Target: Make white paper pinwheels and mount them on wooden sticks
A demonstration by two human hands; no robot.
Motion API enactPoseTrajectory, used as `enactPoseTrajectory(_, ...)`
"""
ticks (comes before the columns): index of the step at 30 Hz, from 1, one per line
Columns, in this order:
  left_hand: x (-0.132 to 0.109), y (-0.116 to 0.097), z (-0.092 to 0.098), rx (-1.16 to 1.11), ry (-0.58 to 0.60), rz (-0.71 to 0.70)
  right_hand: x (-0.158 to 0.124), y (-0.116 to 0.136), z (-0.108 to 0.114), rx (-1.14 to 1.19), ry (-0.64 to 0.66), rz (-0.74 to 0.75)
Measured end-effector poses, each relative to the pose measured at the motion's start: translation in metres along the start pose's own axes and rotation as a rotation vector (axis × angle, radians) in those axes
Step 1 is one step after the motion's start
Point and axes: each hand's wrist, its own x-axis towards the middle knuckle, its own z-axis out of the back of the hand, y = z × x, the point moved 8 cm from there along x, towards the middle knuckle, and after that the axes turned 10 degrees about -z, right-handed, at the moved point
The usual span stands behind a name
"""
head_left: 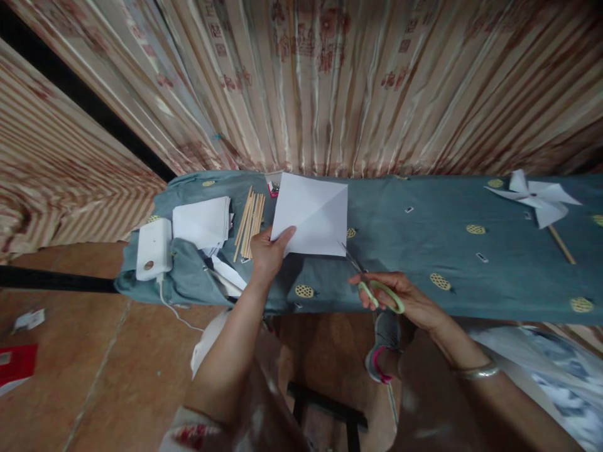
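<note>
My left hand pinches the lower left corner of a white square paper with a diagonal crease, holding it above the table. My right hand grips green-handled scissors. Their blades point up and left, with the tips close to the paper's lower right corner. Both hands work over a narrow table covered in blue-grey cloth.
A bundle of wooden sticks, a stack of white paper and a white box with a cable lie at the table's left end. A finished white paper pinwheel lies at the right. Striped curtains hang behind.
</note>
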Motion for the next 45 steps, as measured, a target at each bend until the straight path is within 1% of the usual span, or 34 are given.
enactPoseTrajectory(3, -0.001, -0.003, -0.001, 0.012, 0.008, -0.011, 0.002, -0.001, 0.000, 0.014, -0.003, -0.013)
enactPoseTrajectory(7, -0.002, -0.002, -0.003, 0.001, 0.023, -0.012, 0.003, -0.004, 0.000, 0.025, -0.021, -0.049)
enactPoseTrajectory(16, -0.003, 0.002, -0.005, -0.004, 0.036, -0.001, 0.004, -0.005, 0.001, 0.040, -0.025, -0.020)
enactPoseTrajectory(28, -0.003, 0.004, -0.005, -0.017, 0.038, 0.004, 0.004, -0.008, 0.002, 0.016, -0.068, -0.048)
enactPoseTrajectory(35, -0.008, 0.008, -0.013, -0.080, 0.087, 0.052, 0.006, -0.003, 0.002, -0.002, -0.074, -0.017)
enactPoseTrajectory(45, -0.009, 0.005, -0.012, -0.091, 0.085, 0.044, 0.008, -0.007, 0.002, 0.034, -0.076, -0.049)
